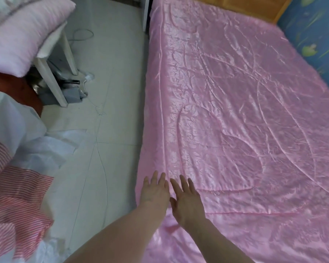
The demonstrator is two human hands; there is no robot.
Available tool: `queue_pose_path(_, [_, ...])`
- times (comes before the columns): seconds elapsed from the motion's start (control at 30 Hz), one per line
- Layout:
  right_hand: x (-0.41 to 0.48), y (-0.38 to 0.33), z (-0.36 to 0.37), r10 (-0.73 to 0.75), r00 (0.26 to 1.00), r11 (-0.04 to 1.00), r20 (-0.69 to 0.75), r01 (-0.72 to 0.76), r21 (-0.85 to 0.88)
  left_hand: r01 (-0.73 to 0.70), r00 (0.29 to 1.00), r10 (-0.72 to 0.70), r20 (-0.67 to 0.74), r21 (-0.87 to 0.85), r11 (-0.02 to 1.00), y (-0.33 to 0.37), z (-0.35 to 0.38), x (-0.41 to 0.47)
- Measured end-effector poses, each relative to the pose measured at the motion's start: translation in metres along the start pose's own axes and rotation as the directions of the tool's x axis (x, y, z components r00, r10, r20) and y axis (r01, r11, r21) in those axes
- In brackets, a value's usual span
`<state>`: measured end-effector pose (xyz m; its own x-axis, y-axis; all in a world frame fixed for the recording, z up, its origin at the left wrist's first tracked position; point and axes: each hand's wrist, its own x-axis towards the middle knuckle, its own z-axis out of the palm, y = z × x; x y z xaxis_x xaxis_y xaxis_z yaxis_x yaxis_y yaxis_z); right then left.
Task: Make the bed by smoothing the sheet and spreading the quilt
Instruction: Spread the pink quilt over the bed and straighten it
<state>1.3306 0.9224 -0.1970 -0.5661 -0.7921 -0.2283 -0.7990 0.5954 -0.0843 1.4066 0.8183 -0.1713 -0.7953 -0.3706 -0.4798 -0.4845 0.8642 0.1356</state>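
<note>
Hands [155, 190] [186, 204] flat on quilt [245, 114], right edge cropped

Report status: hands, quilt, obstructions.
Left hand, right hand open, flat on quilt near its edge. Quilt spread, lightly wrinkled. Nothing seen on it.

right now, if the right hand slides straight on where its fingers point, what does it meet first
Only more pink quilt; the right hand lies flat on it, and nothing seems to rest ahead.
</note>
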Motion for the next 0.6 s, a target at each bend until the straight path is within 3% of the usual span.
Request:
queue_pose_path(0.33, [0.091, -0.007, -0.039, 0.071, 0.996, 0.997, -0.054, -0.072, -0.019, -0.024, 1.000, 0.025, -0.002, 0.086, 0.996, -0.059, -0.077, 0.053])
queue_pose_path(0.47, [0.157, 0.013, -0.060, 0.105, 0.993, 0.994, -0.060, -0.106, -0.008, -0.046, 0.994, 0.058, -0.098, 0.123, 0.991, -0.076, -0.132, 0.119])
queue_pose_path(0.6, [0.222, 0.028, -0.080, 0.139, 0.988, 0.990, -0.064, -0.138, 0.018, -0.069, 0.993, 0.084, -0.081, 0.171, 0.983, -0.085, -0.176, 0.182])
